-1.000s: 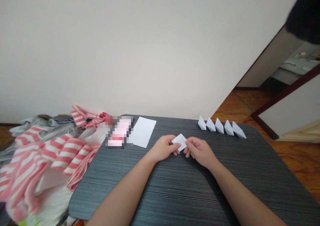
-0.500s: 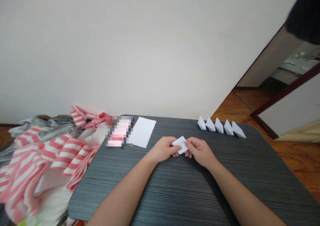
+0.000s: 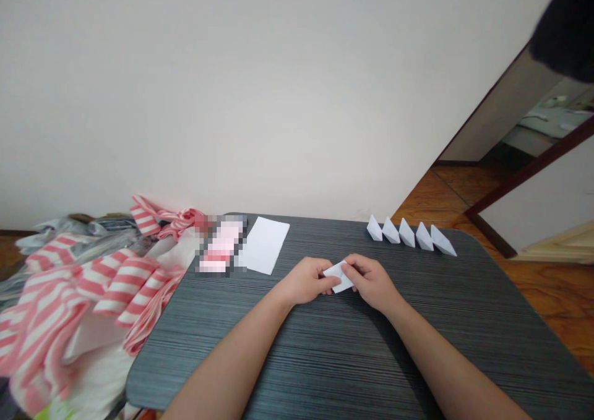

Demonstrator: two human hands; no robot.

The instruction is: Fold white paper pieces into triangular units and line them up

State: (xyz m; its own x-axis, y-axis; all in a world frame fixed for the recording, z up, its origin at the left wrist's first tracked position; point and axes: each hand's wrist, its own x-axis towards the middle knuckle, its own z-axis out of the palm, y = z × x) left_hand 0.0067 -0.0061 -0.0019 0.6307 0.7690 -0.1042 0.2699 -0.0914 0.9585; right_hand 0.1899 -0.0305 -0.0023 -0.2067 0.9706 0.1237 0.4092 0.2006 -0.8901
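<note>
Both of my hands meet over the middle of the dark striped table (image 3: 325, 358). My left hand (image 3: 309, 281) and my right hand (image 3: 371, 281) pinch a small folded piece of white paper (image 3: 338, 278) between their fingertips, just above the tabletop. Only a small wedge of the paper shows between the fingers. A flat white sheet of paper (image 3: 265, 244) lies to the far left of my hands. A row of several folded white paper triangles (image 3: 411, 235) stands along the table's far right edge.
A pile of pink-and-white striped cloth (image 3: 88, 296) spills beside the table's left edge. A blurred pink object (image 3: 221, 247) lies next to the flat sheet. A white wall rises behind the table; wooden floor and a doorway show at right.
My hands have drawn closer together and the folded paper now shows smaller, flattened between the fingers. Nothing else has moved.
</note>
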